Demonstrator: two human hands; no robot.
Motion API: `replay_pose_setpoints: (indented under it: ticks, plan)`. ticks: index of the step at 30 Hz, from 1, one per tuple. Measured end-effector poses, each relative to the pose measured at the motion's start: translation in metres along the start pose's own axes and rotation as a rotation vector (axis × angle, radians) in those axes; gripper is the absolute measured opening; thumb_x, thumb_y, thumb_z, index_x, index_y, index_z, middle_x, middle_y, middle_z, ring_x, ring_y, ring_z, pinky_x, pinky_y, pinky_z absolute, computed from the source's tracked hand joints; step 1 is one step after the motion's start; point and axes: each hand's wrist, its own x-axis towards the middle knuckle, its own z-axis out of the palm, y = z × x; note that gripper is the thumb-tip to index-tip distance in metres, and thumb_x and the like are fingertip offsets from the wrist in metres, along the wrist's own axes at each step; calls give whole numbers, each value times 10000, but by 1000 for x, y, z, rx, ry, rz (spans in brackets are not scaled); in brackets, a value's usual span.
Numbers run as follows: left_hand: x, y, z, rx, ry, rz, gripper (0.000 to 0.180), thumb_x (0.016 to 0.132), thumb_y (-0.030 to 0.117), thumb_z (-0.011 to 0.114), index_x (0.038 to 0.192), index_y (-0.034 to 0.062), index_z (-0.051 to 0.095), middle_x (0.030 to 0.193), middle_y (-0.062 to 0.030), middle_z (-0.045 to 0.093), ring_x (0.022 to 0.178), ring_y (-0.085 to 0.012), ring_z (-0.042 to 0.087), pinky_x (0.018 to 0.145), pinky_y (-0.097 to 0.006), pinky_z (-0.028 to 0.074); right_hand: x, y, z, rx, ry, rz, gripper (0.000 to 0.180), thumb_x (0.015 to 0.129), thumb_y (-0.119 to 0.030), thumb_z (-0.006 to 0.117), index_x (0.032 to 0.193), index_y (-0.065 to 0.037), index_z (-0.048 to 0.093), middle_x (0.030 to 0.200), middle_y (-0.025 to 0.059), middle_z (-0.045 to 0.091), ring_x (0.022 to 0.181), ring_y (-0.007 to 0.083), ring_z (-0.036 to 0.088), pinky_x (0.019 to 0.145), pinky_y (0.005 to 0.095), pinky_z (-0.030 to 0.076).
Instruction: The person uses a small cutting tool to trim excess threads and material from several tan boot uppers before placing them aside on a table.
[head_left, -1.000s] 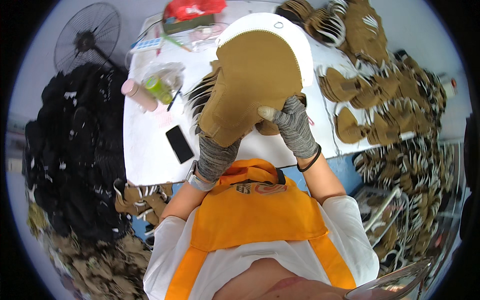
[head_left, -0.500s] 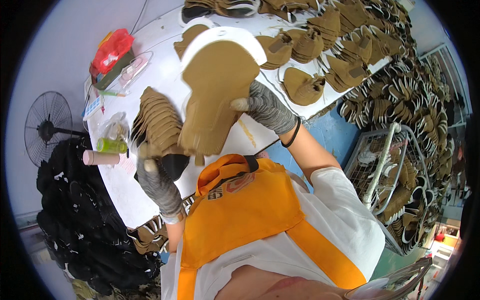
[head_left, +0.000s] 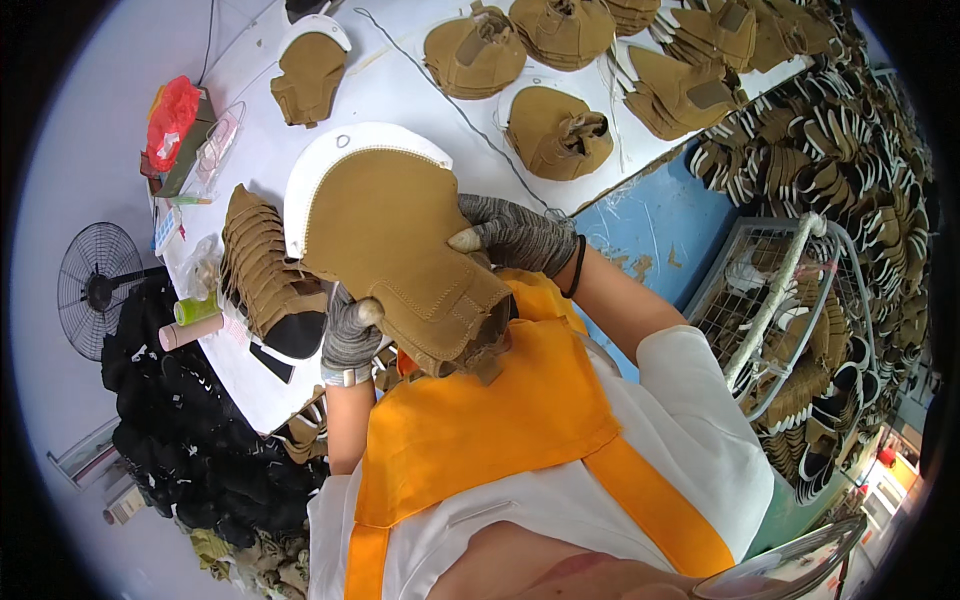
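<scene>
A white worktable (head_left: 400,95) strewn with tan shoe uppers is filling the background. The person's left hand (head_left: 350,335), gloved, is pinching the lower edge of a tan suede boot upper (head_left: 400,250), while the right hand (head_left: 515,235) is gripping its right side, thumb pressed on the face. The upper is hanging between both hands above the orange apron (head_left: 480,420). It looks light, soft and floppy, best held along its stitched edges. A stack of similar uppers (head_left: 262,270) is lying just left.
</scene>
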Motion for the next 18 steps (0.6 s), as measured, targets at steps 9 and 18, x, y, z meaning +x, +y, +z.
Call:
replay_pose_setpoints:
  ticks: [9,18]
  plan:
    - [26,-20,54,-441,199,-185,582,885,342,581,1321,13,381,1281,-146,473,1191,-269,468,1008,-398,401,-22,34,-24,-214,303,-102,574,820,-195,654,1304,-9,406,1233,104,530,1131,204,509,975,333,414]
    - [50,2,60,-685,-29,-255,604,947,473,397,1374,53,309,1369,-123,399,1256,-265,400,1039,-451,370,-29,70,-86,-914,638,-166,486,926,-400,407,1339,-145,401,1350,67,447,1212,269,428,1050,379,330]
